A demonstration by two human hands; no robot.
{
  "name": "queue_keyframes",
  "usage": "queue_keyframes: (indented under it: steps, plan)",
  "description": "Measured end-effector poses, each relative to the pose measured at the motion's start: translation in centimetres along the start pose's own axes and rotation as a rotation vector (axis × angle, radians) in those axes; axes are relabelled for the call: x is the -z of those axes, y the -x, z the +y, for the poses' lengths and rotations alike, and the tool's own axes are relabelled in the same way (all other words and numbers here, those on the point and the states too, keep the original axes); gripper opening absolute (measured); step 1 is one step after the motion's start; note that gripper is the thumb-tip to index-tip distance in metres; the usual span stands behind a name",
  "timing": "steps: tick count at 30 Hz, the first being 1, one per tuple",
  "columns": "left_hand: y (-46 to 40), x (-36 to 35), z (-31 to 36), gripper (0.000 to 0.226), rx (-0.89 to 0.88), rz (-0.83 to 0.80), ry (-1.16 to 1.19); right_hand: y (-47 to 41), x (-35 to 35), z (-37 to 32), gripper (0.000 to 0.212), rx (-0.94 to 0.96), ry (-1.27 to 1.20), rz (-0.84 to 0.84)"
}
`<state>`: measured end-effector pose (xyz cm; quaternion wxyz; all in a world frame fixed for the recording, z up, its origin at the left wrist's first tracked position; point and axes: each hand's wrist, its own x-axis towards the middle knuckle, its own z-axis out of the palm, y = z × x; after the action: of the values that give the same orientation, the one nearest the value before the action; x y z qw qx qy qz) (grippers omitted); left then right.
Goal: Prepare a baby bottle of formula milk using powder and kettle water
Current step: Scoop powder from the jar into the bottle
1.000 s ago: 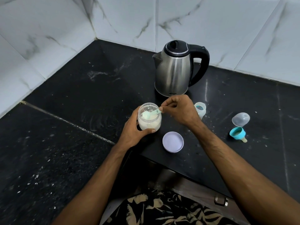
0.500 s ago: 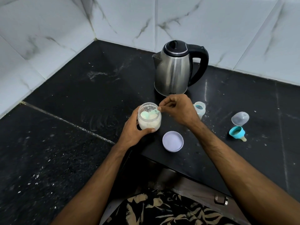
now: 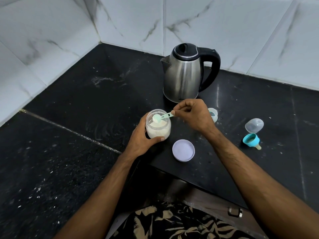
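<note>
Now the scoop is up

My left hand [image 3: 143,137] wraps the powder jar [image 3: 158,125] on the surface [image 3: 224,161]. My right hand [image 3: 193,114] fingers pinch the green scoop [image 3: 161,117], lifted from the powder since a second ago, loaded. Next I judge it goes to the bottle [image 3: 213,114] behind my right hand.

The steel electric kettle with black handle [image 3: 183,75] stands near the far edge of the black stone surface [image 3: 86,94]. Before it stands the clear plastic jar of white powder [image 3: 158,128], and the round pale lid [image 3: 183,150] lies near the front edge, right of the jar. The small clear baby bottle [image 3: 213,114] stands right of the jar. Further right lie the clear dome cap [image 3: 254,125] and, before it, the teal ring with teat [image 3: 251,140].
</note>
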<state>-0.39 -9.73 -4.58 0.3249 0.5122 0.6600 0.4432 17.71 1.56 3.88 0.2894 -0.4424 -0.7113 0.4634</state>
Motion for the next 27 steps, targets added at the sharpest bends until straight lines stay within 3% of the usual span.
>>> queue_keyframes:
  steps: [8,14,23,27]
  plan:
    - [-0.3,0.2,1.2,0.121,0.047,0.050,-0.009,0.1,1.7,-0.1,0.008,-0.014,-0.091,0.056]
    - [-1.6,0.6,4.3,0.104,-0.044,0.159,0.008,0.2,4.2,-0.7,0.013,-0.022,-0.118,0.112]
    - [-3.3,-3.5,9.2,0.090,-0.285,0.132,-0.119,0.6,8.7,0.2,0.009,-0.043,-0.190,0.259]
    - [-3.5,-6.2,10.0,0.087,-0.307,0.130,-0.081,0.9,10.3,0.8,0.012,-0.062,-0.200,0.320]
